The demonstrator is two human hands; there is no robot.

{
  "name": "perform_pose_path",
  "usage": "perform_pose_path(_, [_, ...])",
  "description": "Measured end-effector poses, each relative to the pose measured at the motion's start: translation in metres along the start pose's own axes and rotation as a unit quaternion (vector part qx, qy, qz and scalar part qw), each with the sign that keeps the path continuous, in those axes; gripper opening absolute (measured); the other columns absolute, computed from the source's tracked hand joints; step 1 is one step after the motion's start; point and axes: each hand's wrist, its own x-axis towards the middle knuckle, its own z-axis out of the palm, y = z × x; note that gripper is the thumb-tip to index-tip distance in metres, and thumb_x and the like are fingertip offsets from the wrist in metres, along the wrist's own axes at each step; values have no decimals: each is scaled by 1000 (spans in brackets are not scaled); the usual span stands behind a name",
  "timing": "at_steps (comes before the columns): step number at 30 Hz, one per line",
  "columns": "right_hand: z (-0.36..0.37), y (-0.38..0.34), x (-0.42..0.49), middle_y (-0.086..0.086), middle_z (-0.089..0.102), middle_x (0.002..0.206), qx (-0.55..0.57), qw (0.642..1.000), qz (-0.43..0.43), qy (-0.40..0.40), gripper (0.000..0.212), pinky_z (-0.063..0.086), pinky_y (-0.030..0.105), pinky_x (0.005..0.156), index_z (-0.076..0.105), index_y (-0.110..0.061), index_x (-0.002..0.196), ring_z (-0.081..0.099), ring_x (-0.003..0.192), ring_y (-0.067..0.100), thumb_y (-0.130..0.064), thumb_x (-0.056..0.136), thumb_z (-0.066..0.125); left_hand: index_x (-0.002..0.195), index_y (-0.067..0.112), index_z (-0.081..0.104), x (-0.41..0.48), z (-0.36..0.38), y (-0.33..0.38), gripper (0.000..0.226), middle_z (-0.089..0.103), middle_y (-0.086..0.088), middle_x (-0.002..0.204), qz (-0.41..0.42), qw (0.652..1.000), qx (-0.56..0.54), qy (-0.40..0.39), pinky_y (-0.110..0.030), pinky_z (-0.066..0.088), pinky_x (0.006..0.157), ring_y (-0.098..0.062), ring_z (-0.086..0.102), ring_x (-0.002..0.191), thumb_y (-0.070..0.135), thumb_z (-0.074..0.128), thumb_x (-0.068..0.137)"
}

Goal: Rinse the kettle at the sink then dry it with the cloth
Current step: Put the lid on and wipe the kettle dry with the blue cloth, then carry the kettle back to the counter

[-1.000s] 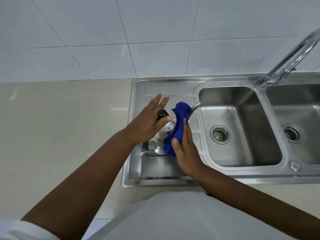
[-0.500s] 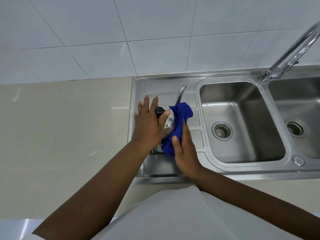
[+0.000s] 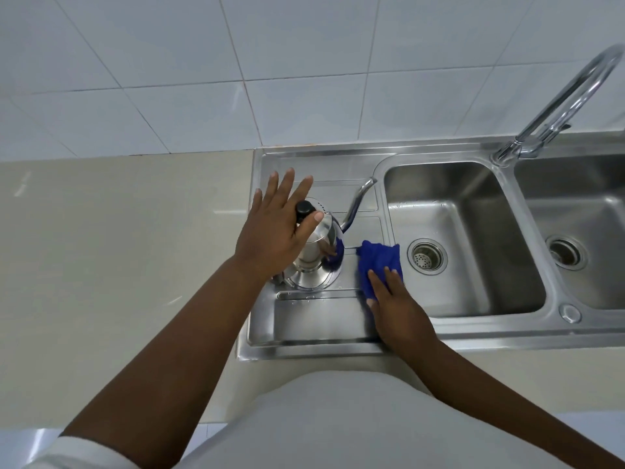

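At centre frame, the right hand (image 3: 400,309), fingers flat, is pressing the cloth (image 3: 378,262) down, now off the kettle (image 3: 318,262); the straight-fingered left hand (image 3: 274,228) is steadying it, drying probably ending.

Kitchen: stainless double-bowl sink (image 3: 439,336) with drainboard, arched tap (image 3: 561,96), tiled wall (image 3: 304,62), beige countertop (image 3: 118,248).

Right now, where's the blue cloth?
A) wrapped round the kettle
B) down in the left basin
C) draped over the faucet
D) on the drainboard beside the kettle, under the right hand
D: the blue cloth lies on the drainboard, just apart from the kettle, with the fingers of the right hand laid on top of it.
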Motion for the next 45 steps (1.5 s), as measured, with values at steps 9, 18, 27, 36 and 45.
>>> perform_pose_path(9, [7, 17, 17, 10, 10, 168, -95, 992, -82, 7, 73, 10, 52, 125, 19, -22, 158, 2, 155, 34, -63, 98, 19, 150, 36, 23, 20, -13, -14, 60, 16, 0, 162, 153, 986, 33, -55, -44, 7, 122, -18, 0, 151, 60, 22, 94])
perform_pose_path(18, [11, 15, 22, 10, 7, 168, -46, 996, -73, -3, 82, 9, 52, 126, 14, -17, 159, -2, 156, 30, -67, 94, 6, 150, 31, 26, 25, -12, -17, 65, 16, -1, 162, 184, 981, 36, -57, -42, 9, 122, -19, 3, 151, 62, 25, 93])
perform_pose_path(27, [-81, -37, 39, -20, 64, 126, 445, 885, 24, 133, 32, 44, 20, 105, 59, -42, 117, 59, 117, -6, -20, 95, 63, 136, 10, 52, -11, -17, -37, 57, 58, -3, 136, 42, 966, -229, 116, -37, 42, 108, -13, 51, 130, 49, 43, 95])
perform_pose_path(36, [-92, -33, 46, -1, 75, 116, 521, 847, 35, 97, 29, 49, 30, 107, 70, -20, 119, 69, 113, 10, -8, 93, 64, 122, 26, 62, -60, 1, -79, 43, 69, 25, 107, -124, 945, -295, 70, -9, 44, 94, 3, 63, 105, 14, 73, 83])
perform_pose_path(45, [-100, -29, 53, 2, 78, 106, 537, 839, -10, 87, 29, 47, 49, 109, 75, -21, 100, 70, 110, 23, 3, 91, 62, 108, 36, 63, -52, -6, -85, 38, 66, 29, 91, -138, 936, -320, 48, -15, 45, 82, -6, 63, 92, 9, 71, 83])
